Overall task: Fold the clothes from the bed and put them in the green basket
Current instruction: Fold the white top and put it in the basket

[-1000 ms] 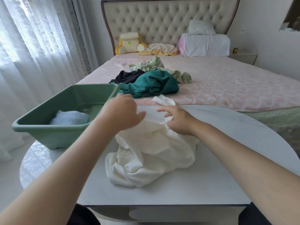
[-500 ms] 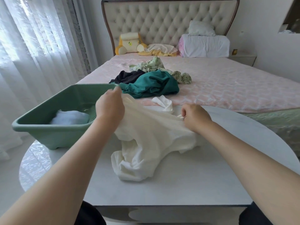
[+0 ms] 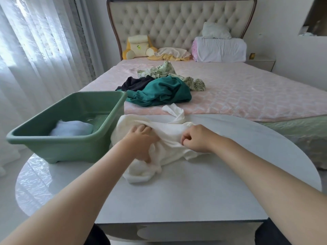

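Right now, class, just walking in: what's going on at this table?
A person is working on a white garment on the table, bunched and not yet folded. The right hand pinches a fold of it; the left hand lies on it, fingertips tucked under a fold. The green basket beside it holds one light blue item. A teal garment, a dark garment and a leaf-print garment wait in a heap on the bed.

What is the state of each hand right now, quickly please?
Left hand: on the white garment, fingertips hidden under a fold; grip cannot be told.
Right hand: closed, pinching the white garment.
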`<state>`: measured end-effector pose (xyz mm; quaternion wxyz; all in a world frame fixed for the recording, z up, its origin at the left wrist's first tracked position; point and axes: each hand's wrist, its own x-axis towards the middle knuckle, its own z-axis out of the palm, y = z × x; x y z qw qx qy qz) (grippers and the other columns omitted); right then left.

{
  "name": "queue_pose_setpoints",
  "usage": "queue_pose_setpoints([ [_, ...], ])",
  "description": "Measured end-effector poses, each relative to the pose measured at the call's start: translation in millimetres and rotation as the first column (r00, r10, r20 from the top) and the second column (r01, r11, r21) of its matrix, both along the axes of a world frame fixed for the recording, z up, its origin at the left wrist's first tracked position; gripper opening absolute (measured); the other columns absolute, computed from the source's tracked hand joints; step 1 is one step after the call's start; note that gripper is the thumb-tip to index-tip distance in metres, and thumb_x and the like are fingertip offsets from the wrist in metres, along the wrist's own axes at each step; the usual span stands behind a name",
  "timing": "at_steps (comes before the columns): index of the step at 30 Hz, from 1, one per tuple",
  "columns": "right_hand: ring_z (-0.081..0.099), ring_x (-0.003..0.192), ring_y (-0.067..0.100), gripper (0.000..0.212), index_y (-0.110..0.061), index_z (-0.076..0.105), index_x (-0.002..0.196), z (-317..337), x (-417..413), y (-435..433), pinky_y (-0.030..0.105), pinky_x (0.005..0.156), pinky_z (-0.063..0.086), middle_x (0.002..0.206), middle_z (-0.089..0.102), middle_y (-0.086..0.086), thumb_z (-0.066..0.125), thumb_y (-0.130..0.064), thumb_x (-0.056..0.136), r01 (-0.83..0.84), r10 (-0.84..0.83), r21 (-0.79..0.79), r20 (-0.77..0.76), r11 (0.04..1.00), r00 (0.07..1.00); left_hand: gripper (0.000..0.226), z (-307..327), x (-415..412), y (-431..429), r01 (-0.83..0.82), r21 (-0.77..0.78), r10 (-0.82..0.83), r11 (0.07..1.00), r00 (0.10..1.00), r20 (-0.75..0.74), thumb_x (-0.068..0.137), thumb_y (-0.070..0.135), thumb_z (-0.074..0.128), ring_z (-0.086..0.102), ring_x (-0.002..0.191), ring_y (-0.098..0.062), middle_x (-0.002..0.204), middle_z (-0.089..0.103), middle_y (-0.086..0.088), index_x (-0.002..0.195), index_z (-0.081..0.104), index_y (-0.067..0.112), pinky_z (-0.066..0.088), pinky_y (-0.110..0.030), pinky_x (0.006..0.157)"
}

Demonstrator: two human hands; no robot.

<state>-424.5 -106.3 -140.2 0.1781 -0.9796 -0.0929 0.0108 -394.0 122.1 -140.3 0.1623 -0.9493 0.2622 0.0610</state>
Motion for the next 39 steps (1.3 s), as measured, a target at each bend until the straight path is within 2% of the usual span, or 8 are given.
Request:
queue_pose_setpoints([
  [4, 0.026, 0.148, 0.021, 0.066, -0.034, 0.041, 0.149, -14, 7, -10, 0.037, 0.120, 0.024, 0.161, 0.026, -0.001, 0.065, -0.039, 0.088, -0.098, 0.112, -0.269, 0.040, 0.958, 0.993, 0.058, 1, 11, 8, 0.129, -0.222, -0.082, 0.967, 0.975, 0.206, 0.087, 0.017, 0.059, 0.029, 0.138, -0.022, 0.148, 0.038, 0.004, 0.139, 0.048, 0.039, 0.023, -0.037, 0.114],
  [9, 0.010, 0.153, 0.029, 0.104, -0.041, -0.009, 0.158, -33, 17, -15, 0.041, 0.117, 0.026, 0.164, -0.026, 0.003, 0.060, -0.006, 0.089, 0.024, -0.032, -0.397, -0.013, 0.917, 0.999, 0.057, -11, 3, 2, 0.127, -0.240, -0.101, 0.962, 0.988, 0.119, 0.079, 0.063, 0.064, 0.030, 0.139, -0.021, 0.147, 0.039, 0.007, 0.132, 0.051, 0.048, 0.026, -0.042, 0.111],
  [12, 0.024, 0.147, 0.030, 0.107, -0.039, -0.015, 0.157, -37, 21, -14, 0.039, 0.106, 0.039, 0.166, -0.020, 0.002, 0.057, 0.001, 0.089, 0.041, -0.052, -0.381, -0.018, 0.924, 0.998, 0.076, -24, 8, 9, 0.049, -0.107, -0.046, 0.993, 0.999, 0.024, 0.077, 0.063, 0.066, 0.016, 0.147, -0.026, 0.157, 0.027, 0.006, 0.146, 0.037, 0.048, 0.016, -0.048, 0.118],
  [19, 0.058, 0.117, 0.029, 0.083, -0.039, 0.014, 0.157, -37, 22, -3, 0.036, 0.087, 0.047, 0.143, 0.048, 0.000, 0.053, -0.010, 0.089, 0.028, 0.001, -0.407, 0.071, 0.913, 0.997, 0.007, -38, 25, 12, 0.124, -0.369, -0.123, 0.921, 0.992, 0.025, 0.092, 0.019, 0.058, 0.055, 0.097, -0.021, 0.096, 0.059, 0.002, 0.095, 0.063, 0.014, 0.045, -0.034, 0.080],
  [22, 0.064, 0.096, 0.023, 0.007, -0.034, 0.060, 0.092, -21, 19, -1, 0.032, 0.067, 0.041, 0.093, 0.064, -0.009, 0.057, -0.032, 0.086, 0.058, -0.041, -0.256, 0.069, 0.965, 0.997, 0.009, -18, 19, 12, 0.039, -0.451, -0.029, 0.892, 0.999, 0.028, 0.099, 0.023, 0.049, 0.054, 0.082, -0.025, 0.082, 0.053, 0.001, 0.090, 0.047, 0.021, 0.037, -0.034, 0.067],
  [29, 0.065, 0.072, 0.027, 0.023, -0.009, 0.072, 0.087, 31, 7, -32, 0.034, 0.067, 0.054, 0.084, 0.069, 0.011, 0.050, -0.013, 0.090, 0.319, 0.136, 0.631, -0.564, 0.707, 0.814, 0.015, 46, 4, 33, -0.349, -0.892, -0.200, 0.286, 0.889, -0.412, 0.095, 0.009, 0.062, 0.064, 0.093, -0.017, 0.096, 0.073, 0.002, 0.099, 0.073, 0.018, 0.051, -0.037, 0.090],
  [34, 0.058, 0.110, 0.029, 0.037, -0.023, 0.064, 0.118, 13, 26, -39, 0.039, 0.088, 0.049, 0.117, 0.060, 0.003, 0.068, -0.030, 0.082, 0.317, -0.314, 0.132, -0.041, 0.939, 0.948, 0.020, 28, 23, 38, -0.171, -0.528, 0.263, 0.832, 0.959, 0.103, 0.093, 0.025, 0.056, 0.061, 0.102, -0.021, 0.114, 0.066, 0.004, 0.112, 0.062, 0.027, 0.047, -0.032, 0.077],
  [39, 0.064, 0.092, 0.008, 0.034, -0.029, 0.070, 0.101, 13, 13, -15, 0.028, 0.084, 0.053, 0.107, 0.069, -0.005, 0.054, -0.004, 0.085, 0.055, -0.125, 0.347, 0.185, 0.936, 0.975, 0.025, 36, 16, 26, 0.063, -0.662, 0.066, 0.747, 0.984, 0.168, 0.096, 0.030, 0.059, 0.059, 0.091, -0.009, 0.118, 0.061, 0.011, 0.121, 0.061, 0.034, 0.052, -0.033, 0.085],
])
